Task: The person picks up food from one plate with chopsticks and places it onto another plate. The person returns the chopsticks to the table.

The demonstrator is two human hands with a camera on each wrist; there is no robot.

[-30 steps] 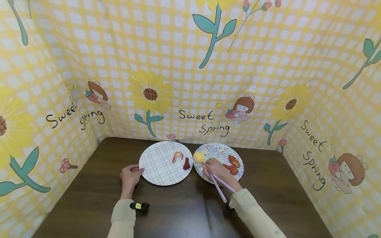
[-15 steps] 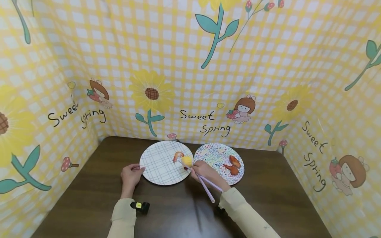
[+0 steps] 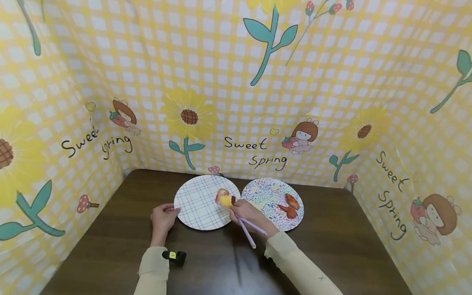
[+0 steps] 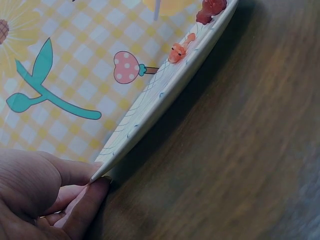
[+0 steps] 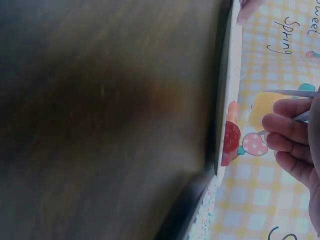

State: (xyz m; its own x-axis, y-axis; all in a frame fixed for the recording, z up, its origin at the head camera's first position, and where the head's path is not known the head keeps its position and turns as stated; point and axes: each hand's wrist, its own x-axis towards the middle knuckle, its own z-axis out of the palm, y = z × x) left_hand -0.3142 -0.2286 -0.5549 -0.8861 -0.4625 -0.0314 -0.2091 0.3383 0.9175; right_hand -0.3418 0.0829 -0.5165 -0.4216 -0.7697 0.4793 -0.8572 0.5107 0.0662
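My left hand (image 3: 164, 219) pinches the left rim of a white plate with a blue line grid (image 3: 197, 209); the left wrist view shows thumb above and fingers below the rim. My right hand (image 3: 248, 213) holds lilac chopsticks (image 3: 248, 237), whose tips grip a yellow chunk of food, like a piece of corn (image 3: 225, 201). In the right wrist view the chunk (image 5: 261, 111) hangs over the grid plate. A shrimp (image 3: 222, 191) lies on that plate, partly covered by the chunk in the head view. Beside it sits a dark red piece of food (image 4: 211, 10).
A round plate with multicoloured speckles (image 3: 259, 190) stands at the right, its rim close to the grid plate. On it lie a brown glazed piece, like a chicken wing (image 3: 292, 201), and a drumstick-shaped piece (image 3: 289, 212). Yellow checked cloth (image 3: 236, 102) surrounds the dark wooden table (image 3: 332, 237).
My right hand has carried the yellow chunk in the chopsticks leftward, from the speckled plate to over the grid plate near the shrimp. My left hand has stayed at the rim.
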